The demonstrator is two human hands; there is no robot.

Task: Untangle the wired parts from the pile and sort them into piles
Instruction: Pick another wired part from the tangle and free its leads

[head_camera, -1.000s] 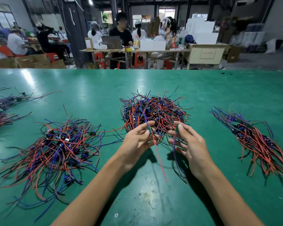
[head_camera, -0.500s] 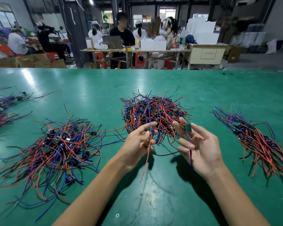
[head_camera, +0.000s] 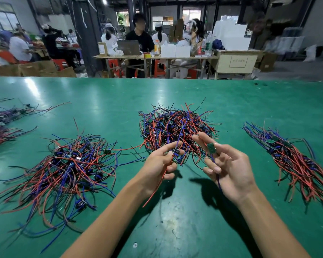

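Separation step in hand — right hand (head_camera: 229, 168) pinches a green board part (head_camera: 211, 148), left hand (head_camera: 159, 164) pinches a red-wired part (head_camera: 176, 151). Next, judged: draw apart gently — wires may snag the centre pile (head_camera: 175, 127).

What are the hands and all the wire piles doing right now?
left hand: raised, pinching a red-wired part
right hand: raised, holding a small green board with a blue wire
middle pile: tangled heap
left pile: spread out, loose
right pile: wires lined up
far-left bundles: lying flat
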